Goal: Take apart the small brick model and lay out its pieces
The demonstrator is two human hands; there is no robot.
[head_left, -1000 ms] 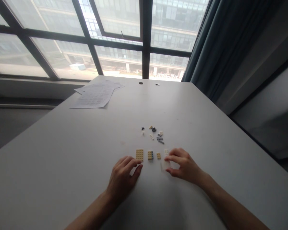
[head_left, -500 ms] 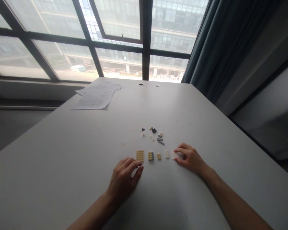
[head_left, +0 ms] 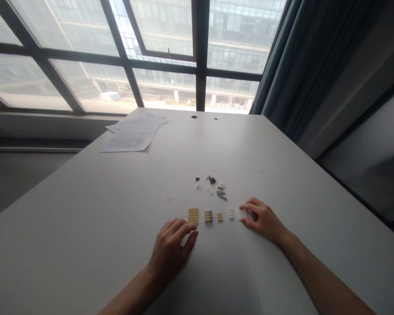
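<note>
A row of small studded bricks lies on the white table: a larger tan one [head_left: 193, 215], a tan and dark grey one [head_left: 208, 216], a small tan one [head_left: 219, 217] and a white one [head_left: 230, 214]. My left hand [head_left: 176, 241] rests by the near edge of the larger tan brick, thumb and forefinger apart, holding nothing visible. At the row's right end, my right hand [head_left: 258, 215] has its thumb and forefinger spread around a faint pale patch that is too indistinct to name.
Behind the row lie loose pieces: black ones [head_left: 212, 180], grey ones [head_left: 221, 193] and white ones [head_left: 209, 190]. Printed papers [head_left: 131, 134] lie at the table's far left. Two round holes sit near the far edge of the white table [head_left: 118, 188].
The whole view has shifted slightly, so the table and pieces appear a little lower and to the right. Neither hand has visibly moved relative to the bricks.
</note>
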